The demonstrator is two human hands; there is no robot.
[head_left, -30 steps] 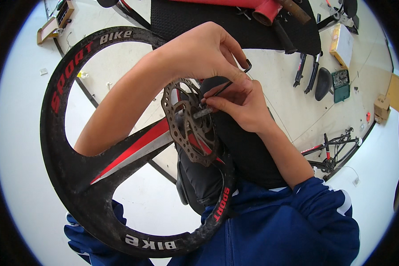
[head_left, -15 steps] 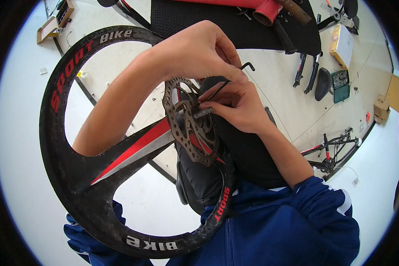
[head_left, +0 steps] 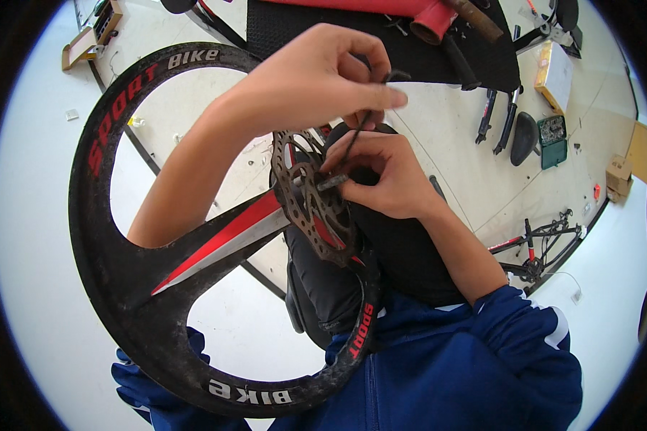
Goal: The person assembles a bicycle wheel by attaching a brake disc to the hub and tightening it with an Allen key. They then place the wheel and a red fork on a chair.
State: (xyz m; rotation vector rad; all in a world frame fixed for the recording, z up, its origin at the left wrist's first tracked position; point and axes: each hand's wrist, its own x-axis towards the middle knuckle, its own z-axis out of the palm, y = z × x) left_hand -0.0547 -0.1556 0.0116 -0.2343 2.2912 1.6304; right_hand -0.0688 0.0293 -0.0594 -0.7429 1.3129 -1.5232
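A black three-spoke bicycle wheel [head_left: 101,287] with red and silver markings stands tilted at my lap. My left forearm passes through one of its openings. At its hub is a perforated metal disc brake rotor [head_left: 286,172], with the threaded axle [head_left: 331,182] sticking out. My left hand [head_left: 323,82], above the rotor, grips the upper part of a black hex key [head_left: 355,140]; its bent end is blurred. Close to the axle, my right hand [head_left: 388,176] has thumb and fingers closed around the key's lower end at the rotor. The key's tip and the bolt there are hidden.
Ahead stands a black-matted table [head_left: 302,43] bearing a red bicycle frame [head_left: 388,7]. On the floor to the right lie fork legs [head_left: 507,122], a saddle [head_left: 525,136], a green case of small parts [head_left: 553,141], a cardboard box [head_left: 618,174] and a black frame [head_left: 539,244].
My left hand has lifted and turned slightly, swinging the hex key's bent end, now blurred. My right fingers stay at the rotor. The wheel has shifted a little to the right.
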